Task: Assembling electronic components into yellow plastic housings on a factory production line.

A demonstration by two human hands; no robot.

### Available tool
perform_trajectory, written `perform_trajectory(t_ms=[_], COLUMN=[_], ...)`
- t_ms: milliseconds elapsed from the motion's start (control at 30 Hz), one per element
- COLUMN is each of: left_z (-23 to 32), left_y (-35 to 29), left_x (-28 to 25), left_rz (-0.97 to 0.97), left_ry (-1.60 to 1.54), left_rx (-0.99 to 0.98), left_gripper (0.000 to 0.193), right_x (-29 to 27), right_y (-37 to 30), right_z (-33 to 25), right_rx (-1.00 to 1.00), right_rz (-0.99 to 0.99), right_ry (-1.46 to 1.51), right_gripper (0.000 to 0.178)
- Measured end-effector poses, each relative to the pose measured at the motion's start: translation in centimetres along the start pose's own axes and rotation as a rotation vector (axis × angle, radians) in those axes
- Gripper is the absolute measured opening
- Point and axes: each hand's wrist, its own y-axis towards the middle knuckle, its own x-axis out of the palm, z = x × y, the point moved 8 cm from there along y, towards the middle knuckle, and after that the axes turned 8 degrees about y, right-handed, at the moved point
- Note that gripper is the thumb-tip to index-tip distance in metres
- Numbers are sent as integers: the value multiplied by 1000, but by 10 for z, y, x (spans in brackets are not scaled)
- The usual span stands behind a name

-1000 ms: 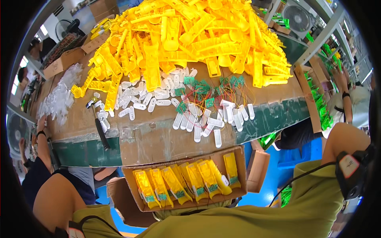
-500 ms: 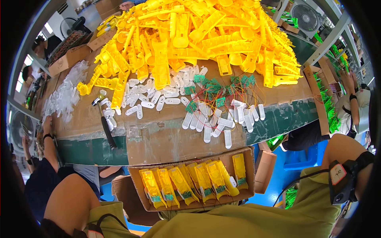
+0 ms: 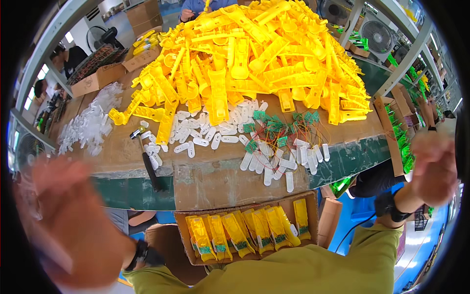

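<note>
Both my hands are raised at the sides, smeared by motion, so their fingers cannot be read. My left hand (image 3: 66,196) is in front of the table's left end, nearest the pile of clear plastic pieces (image 3: 90,125). Off to the right, my right hand (image 3: 433,169) is near a carton of green parts (image 3: 404,147). In front of my body a cardboard box (image 3: 320,215) holds several yellow plastic housings (image 3: 236,232) with green circuit boards at their near ends. Neither hand touches the box. A hammer (image 3: 149,169) with a black handle lies left of centre on the table.
A tall heap of yellow plastic shells (image 3: 254,54) covers the table's far half. Before it lie small white oval pieces (image 3: 215,139), wired green boards (image 3: 274,125) and white strips (image 3: 267,166). Another person's hand (image 3: 187,14) shows behind the heap. Metal frame posts (image 3: 399,73) stand at the sides.
Both my hands have come up into view at the left and right, where upper arms and sleeves showed before. The view has shifted, so the table's contents sit lower and further right.
</note>
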Motion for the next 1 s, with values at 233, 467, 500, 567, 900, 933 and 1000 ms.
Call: perform_trajectory(t_ms=[233,467,500,567,900,933,1000], left_z=[-292,-326,-330,-314,-247,-237,-217], left_y=[-53,-43,-46,-44,-42,-43,-53], left_x=[62,95,90,77,76,74,97], left_rz=[-498,-491,-537,-543,-651,-651,-898], left_ry=[687,1030,1055,994,1087,1093,848], left_rx=[-713,-498,-617,-577,-278,-280,-238], left_gripper=[63,55,51,50,26,26,22], right_x=[48,73,69,45,91,100,106], right_y=[-17,-37,-37,-24,20,25,36], right_z=[194,273,272,255,231,221,202], right_rx=[707,798,799,624,63,-34,-130], right_rz=[-112,-176,-173,-105,-326,-356,-381], right_ry=[177,95,96,-231,-977,-1113,-1250], right_gripper=[20,27,27,30,53,51,50])
